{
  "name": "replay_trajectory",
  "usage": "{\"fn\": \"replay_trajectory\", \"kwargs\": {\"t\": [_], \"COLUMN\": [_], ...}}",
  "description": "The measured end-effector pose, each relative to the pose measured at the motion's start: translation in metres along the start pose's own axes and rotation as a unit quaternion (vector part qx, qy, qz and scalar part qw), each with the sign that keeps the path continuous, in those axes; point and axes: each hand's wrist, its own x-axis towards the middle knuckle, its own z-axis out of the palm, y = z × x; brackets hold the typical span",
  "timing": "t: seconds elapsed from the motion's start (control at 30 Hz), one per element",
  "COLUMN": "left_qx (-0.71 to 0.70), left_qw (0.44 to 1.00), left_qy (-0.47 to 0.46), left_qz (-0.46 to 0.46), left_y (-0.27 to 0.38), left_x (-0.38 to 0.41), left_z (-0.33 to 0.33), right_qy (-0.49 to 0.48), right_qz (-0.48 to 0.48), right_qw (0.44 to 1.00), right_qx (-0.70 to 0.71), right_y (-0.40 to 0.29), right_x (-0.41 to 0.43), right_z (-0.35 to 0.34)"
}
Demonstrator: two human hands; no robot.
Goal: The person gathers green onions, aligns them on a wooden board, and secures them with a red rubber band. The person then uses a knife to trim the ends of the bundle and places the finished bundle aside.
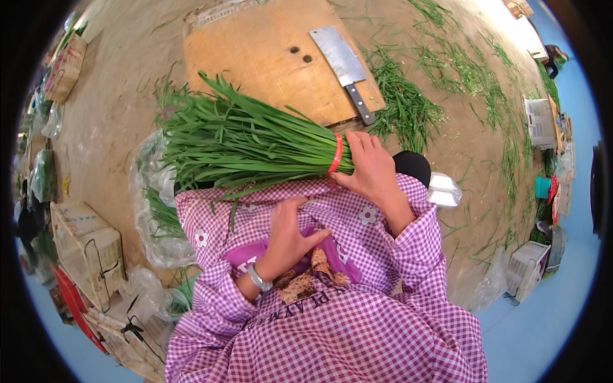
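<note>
A bundle of long green leaves, probably garlic chives [249, 139], lies across my lap, its leaf tips to the left. A red band [337, 153] circles its right end. My right hand [371, 165] grips that end just beside the band, its palm hiding the cut stems. Nearer my body, my left hand [289, 234] is over the purple checked smock [306, 335], thumb and fingers apart, holding nothing. Beyond the bundle a cleaver [340, 60] with a black handle rests on a wooden board [249, 52].
Loose green leaves [407, 100] are heaped right of the board and strewn over the floor. A clear plastic bag [148, 230] with greens lies at my left. White foam boxes [443, 190] sit by my right knee. Plastic crates [86, 239] stand at the left.
</note>
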Motion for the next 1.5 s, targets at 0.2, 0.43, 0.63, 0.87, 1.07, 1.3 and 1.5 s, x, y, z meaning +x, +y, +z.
{"fn": "replay_trajectory", "kwargs": {"t": [0.2, 0.43, 0.63, 0.87, 1.07, 1.3, 1.5], "left_qx": [-0.684, -0.750, -0.781, -0.775, -0.752, -0.762, -0.781], "left_qw": [0.683, 0.615, 0.584, 0.598, 0.625, 0.616, 0.583], "left_qy": [0.119, 0.109, 0.089, 0.086, 0.099, 0.083, 0.110], "left_qz": [-0.228, -0.218, -0.203, -0.189, -0.186, -0.183, -0.195], "left_y": [-0.019, -0.043, -0.052, -0.052, -0.055, -0.048, -0.054], "left_x": [0.046, 0.009, -0.002, 0.001, -0.001, 0.003, -0.001], "left_z": [0.028, 0.003, -0.003, -0.004, 0.000, -0.005, -0.001], "right_qy": [0.028, -0.002, 0.054, 0.037, 0.007, 0.008, 0.280], "right_qz": [0.037, 0.038, 0.136, 0.090, 0.181, 0.131, 0.207], "right_qw": [0.998, 0.981, 0.916, 0.958, 0.797, 0.725, 0.837], "right_qx": [-0.030, 0.188, 0.373, 0.271, 0.577, 0.676, 0.423], "right_y": [-0.062, -0.099, -0.082, -0.096, -0.092, -0.114, -0.043], "right_x": [-0.043, -0.085, -0.047, -0.006, -0.007, -0.051, -0.047], "right_z": [-0.005, -0.018, 0.006, 0.013, 0.030, -0.018, -0.057]}}
